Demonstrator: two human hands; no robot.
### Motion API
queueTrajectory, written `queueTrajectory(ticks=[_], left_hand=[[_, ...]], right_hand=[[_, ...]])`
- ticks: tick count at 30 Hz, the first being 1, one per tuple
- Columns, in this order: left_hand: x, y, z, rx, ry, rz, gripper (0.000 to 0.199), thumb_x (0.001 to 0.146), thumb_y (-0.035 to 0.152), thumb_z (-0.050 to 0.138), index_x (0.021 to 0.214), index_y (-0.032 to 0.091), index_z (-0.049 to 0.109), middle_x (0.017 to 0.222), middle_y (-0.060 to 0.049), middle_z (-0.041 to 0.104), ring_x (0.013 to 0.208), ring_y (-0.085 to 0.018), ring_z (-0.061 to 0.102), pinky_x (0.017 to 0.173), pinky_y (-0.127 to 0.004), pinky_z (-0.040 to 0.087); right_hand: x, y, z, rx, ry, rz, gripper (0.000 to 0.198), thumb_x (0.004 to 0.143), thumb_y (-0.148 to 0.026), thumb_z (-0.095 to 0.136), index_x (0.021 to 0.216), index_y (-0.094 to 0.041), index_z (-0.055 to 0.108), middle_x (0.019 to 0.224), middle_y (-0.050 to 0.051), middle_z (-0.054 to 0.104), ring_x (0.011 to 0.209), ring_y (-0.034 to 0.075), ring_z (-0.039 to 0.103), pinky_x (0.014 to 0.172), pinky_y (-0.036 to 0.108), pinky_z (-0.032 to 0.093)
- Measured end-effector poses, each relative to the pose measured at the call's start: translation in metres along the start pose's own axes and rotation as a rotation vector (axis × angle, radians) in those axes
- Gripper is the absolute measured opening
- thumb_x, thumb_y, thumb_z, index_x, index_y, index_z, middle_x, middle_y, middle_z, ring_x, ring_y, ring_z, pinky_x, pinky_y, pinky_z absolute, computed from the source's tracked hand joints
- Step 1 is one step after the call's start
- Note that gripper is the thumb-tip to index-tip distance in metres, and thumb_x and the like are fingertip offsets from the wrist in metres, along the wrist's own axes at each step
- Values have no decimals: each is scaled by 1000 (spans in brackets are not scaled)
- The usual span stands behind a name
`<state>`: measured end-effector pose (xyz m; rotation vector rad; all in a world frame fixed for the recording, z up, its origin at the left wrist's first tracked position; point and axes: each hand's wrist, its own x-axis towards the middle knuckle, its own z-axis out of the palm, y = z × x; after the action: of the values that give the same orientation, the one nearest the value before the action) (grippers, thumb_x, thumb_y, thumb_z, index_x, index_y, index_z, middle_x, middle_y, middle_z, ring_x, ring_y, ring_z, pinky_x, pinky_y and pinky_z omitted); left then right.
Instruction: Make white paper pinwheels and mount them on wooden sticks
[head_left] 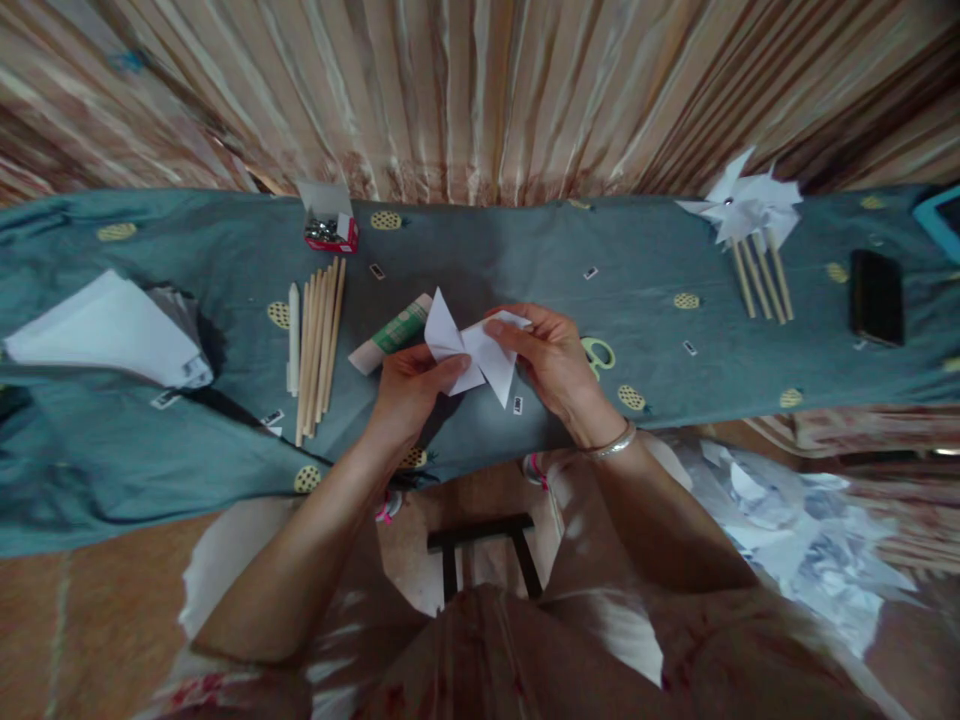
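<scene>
Between my hands is a white paper pinwheel [480,352], its points partly folded, held just above the cloth. My left hand [409,392] pinches its lower left part, with the thumb on top near the centre. With thumb and fingers closed on the right-hand points, my right hand [551,355] grips the same paper. Behind my left hand lies a tube with a green label [397,330]. Green-handled scissors [598,352] lie beside my right hand, partly hidden by it.
Several wooden sticks [321,345] lie left, below a red box of metal pins [330,230]. White paper sheets [109,330] are stacked far left. Finished pinwheels [761,205] and a dark phone-like object [876,297] lie right. A bag of paper scraps [810,540] stands below the table edge.
</scene>
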<state>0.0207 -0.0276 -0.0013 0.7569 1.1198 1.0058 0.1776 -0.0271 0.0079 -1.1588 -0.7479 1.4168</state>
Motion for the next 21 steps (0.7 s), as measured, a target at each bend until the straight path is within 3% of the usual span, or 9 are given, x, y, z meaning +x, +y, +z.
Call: queueTrajectory(ticks=[11, 16, 21], left_hand=[[2, -2, 1, 1, -1, -39, 13, 63, 19, 83, 73, 18, 75, 70, -3, 73, 75, -19, 68, 73, -30, 54], [5, 1, 2, -79, -12, -30, 16, 61, 19, 82, 76, 17, 76, 74, -4, 75, 81, -21, 71, 77, -32, 56], [9, 5, 0, -157, -26, -27, 16, 63, 18, 79, 79, 17, 75, 78, -5, 76, 85, -22, 72, 80, -33, 58]], right_hand=[[9, 9, -8, -16, -1, 16, 30, 60, -42, 92, 76, -24, 73, 72, -4, 73, 62, 12, 65, 60, 27, 54], [8, 6, -7, 25, -39, 47, 38, 61, -46, 91, 87, -25, 75, 83, -2, 76, 71, 14, 69, 63, 26, 56], [4, -1, -6, 4, -101, 88, 44, 61, -54, 90, 88, -22, 74, 80, -1, 74, 68, 12, 68, 59, 23, 56]])
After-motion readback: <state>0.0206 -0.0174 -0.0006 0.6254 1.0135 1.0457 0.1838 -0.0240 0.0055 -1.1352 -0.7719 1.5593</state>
